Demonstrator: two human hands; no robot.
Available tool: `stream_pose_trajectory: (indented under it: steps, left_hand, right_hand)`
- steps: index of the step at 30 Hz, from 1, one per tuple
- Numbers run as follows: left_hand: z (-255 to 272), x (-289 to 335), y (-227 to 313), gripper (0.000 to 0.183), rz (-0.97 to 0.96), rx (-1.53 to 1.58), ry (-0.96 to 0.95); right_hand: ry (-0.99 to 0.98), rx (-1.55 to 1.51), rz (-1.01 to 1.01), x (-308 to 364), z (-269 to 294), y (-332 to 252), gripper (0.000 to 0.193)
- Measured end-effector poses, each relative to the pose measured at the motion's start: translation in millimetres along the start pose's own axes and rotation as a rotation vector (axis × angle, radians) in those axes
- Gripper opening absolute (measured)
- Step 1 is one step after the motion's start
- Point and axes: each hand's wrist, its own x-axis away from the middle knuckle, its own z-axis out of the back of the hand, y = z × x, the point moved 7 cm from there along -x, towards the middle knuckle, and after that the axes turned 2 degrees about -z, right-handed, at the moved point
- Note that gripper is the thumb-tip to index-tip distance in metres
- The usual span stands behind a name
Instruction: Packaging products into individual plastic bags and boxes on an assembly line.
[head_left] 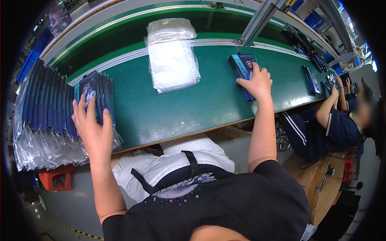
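My left hand (93, 128) lies with spread fingers against the front of a dark blue printed box (89, 86) at the right part of a packed row. Those boxes (44, 96) stand on edge in clear plastic bags, whose loose ends hang toward me. On the right, my right hand (258, 82) grips a dark box with a light blue edge (238, 66), thumb on its near side and fingers over its face. Part of another blue box (248, 95) shows beneath it. Between my hands, farther back, lies a stack of clear plastic bags (173, 64).
The green worktable (161, 116) has a metal rail behind it and an upright metal post (257, 24). More boxes (311, 80) lie farther right, near a co-worker (337, 124) in dark blue. A red stool (56, 178) and cardboard box (317, 180) stand below.
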Motion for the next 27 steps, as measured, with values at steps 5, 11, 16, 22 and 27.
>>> stream_pose_trajectory:
  steps: [5, 11, 16, 22, 27]
  left_hand:
    - [-11.7, -10.4, 78.6, 0.032, -0.288, 0.489, -0.126]
    - [-87.0, -13.8, 115.5, 0.031, -0.501, 0.464, -0.248]
    - [-102.9, -20.0, 115.2, 0.023, -0.534, 0.516, -0.320]
    - [-97.8, -26.7, 108.2, 0.018, -0.361, 0.775, -0.195]
    - [-103.6, -34.0, 98.5, 0.011, -0.158, 0.925, -0.278]
  right_hand:
    - [-0.005, -0.043, 0.085, 19.2, -1.1, -36.7, 0.081]
    - [0.281, -0.381, 0.229, 41.7, 13.2, -49.4, 0.088]
    - [-0.017, -1.495, 0.136, 51.2, 24.2, -44.5, 0.068]
    - [-1.014, -2.222, 0.114, 76.9, -14.7, -80.0, 0.057]
    - [-0.913, -1.966, 0.013, 85.3, -27.6, -97.1, 0.047]
